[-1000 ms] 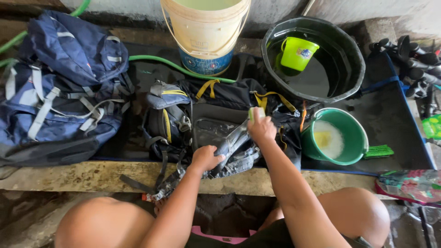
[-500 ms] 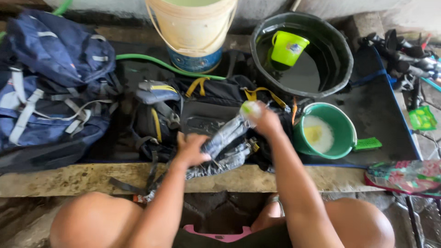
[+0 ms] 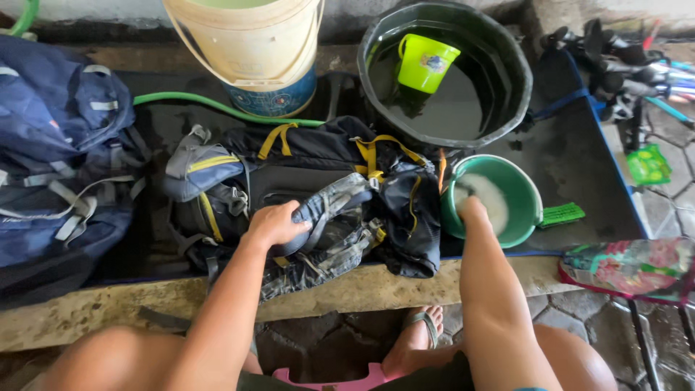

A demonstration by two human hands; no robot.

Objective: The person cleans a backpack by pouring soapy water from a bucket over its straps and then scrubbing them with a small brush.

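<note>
Left hand (image 3: 274, 223) grip on wet grey strap (image 3: 329, 210), black backpack (image 3: 326, 156)

We see just one view, from the head, looking straight down and close at the black backpack (image 3: 318, 195) and our knees.

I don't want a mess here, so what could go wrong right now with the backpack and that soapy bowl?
The green bowl of suds sits by the mat's front edge; the right hand dipping in could tip it. The black backpack overhangs the concrete ledge, held only by the left hand, so it might slide off.
</note>
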